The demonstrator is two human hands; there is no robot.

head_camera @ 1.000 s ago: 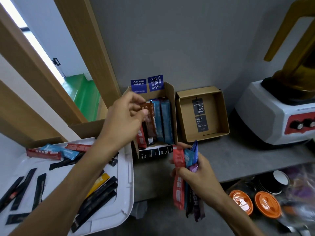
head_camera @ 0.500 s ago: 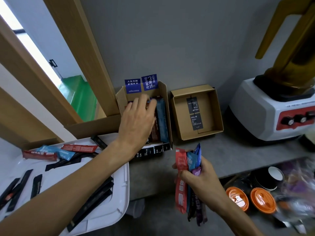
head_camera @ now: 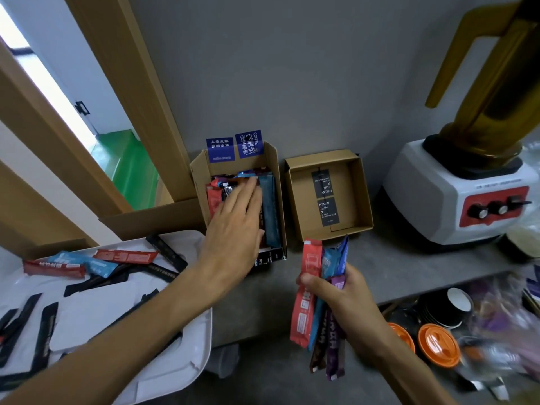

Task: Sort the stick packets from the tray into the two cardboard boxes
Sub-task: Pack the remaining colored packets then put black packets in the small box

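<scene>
The left hand is being laid flat, with straight fingers, on the stick packets packed in the left cardboard box; nothing is being gripped by it. A bundle of red, blue and purple packets is being gripped by the right hand above the grey surface, in front of the right cardboard box, in which two dark cards are lying. Loose packets, mostly black, are being kept on the white tray at the left

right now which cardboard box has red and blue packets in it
The left box, with blue labels on its back flap, under the open left hand. The right box shows only two black printed pieces.
</scene>
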